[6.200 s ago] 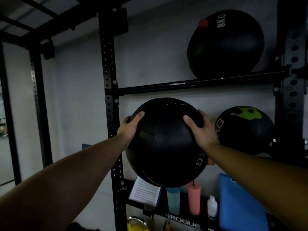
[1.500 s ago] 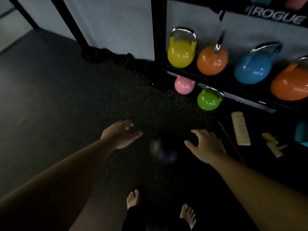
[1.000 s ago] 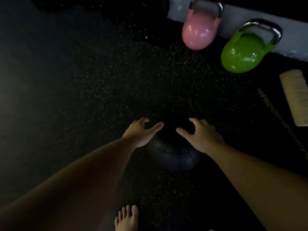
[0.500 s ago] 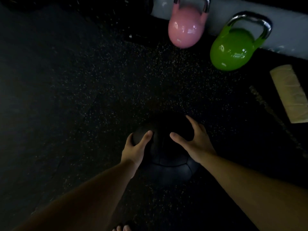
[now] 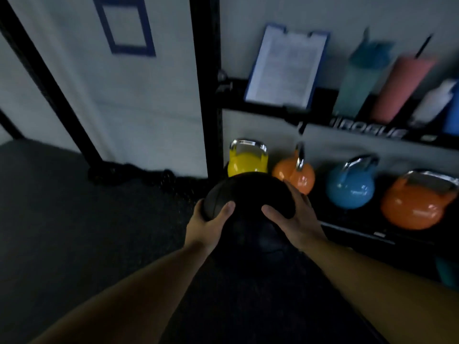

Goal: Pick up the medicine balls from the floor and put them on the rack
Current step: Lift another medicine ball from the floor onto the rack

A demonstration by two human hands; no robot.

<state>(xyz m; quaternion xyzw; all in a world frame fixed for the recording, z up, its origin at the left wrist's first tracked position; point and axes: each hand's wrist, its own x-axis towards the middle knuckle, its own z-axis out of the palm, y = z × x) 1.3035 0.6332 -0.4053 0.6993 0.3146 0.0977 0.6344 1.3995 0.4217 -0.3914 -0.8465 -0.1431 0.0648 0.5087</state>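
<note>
A black medicine ball (image 5: pixel 248 194) is held between both hands, off the dark floor, in front of the rack's black upright (image 5: pixel 205 83). My left hand (image 5: pixel 210 224) grips its left side with the thumb on top. My right hand (image 5: pixel 295 219) clasps its right side, fingers spread over the surface. The ball's underside is hidden by my hands and by shadow. The rack's upper shelves, where other balls sit, are out of view.
Behind the ball, a low shelf carries a yellow kettlebell (image 5: pixel 247 160), an orange one (image 5: pixel 295 173), a blue one (image 5: pixel 350 184) and a larger orange one (image 5: pixel 417 202). Above them a shelf bar (image 5: pixel 323 120) holds a clipboard (image 5: pixel 285 68) and bottles (image 5: pixel 360 80). Dark rubber floor (image 5: pixel 62 207) lies left.
Both hands closed on the ball where it lay on the floor and have lifted it. The view has swung up from the floor to the rack's lower shelves.
</note>
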